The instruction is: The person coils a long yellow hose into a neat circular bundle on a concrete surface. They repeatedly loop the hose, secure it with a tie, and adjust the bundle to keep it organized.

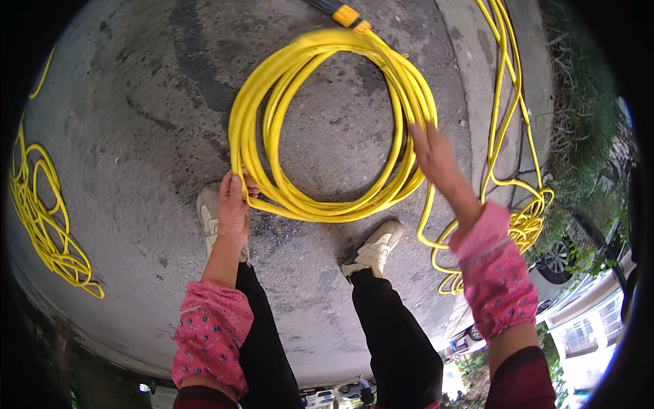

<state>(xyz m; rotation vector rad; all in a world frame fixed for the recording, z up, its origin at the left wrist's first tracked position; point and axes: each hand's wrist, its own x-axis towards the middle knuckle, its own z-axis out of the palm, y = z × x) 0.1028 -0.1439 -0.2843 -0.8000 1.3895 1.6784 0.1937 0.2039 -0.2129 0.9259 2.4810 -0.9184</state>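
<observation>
A large coil of yellow hose (327, 210) lies on the pavement before my feet. My left hand (236, 197) pinches a strand at the coil's lower left, thumb on top. Against the coil's right side rests my right hand (431, 151), fingers extended along the strands; whether they grip is unclear. From under that side, one hose length runs down towards a loose tangle at the right. A yellow and black hose connector (351, 19) sits at the coil's top.
Loose yellow hose (61, 235) lies at the far left. More hose (526, 225) is heaped at the right, beside plants (582, 128) along the paving edge. My shoes (379, 245) stand just below the coil. Parked vehicles and a distant person (366, 392) appear near the bottom.
</observation>
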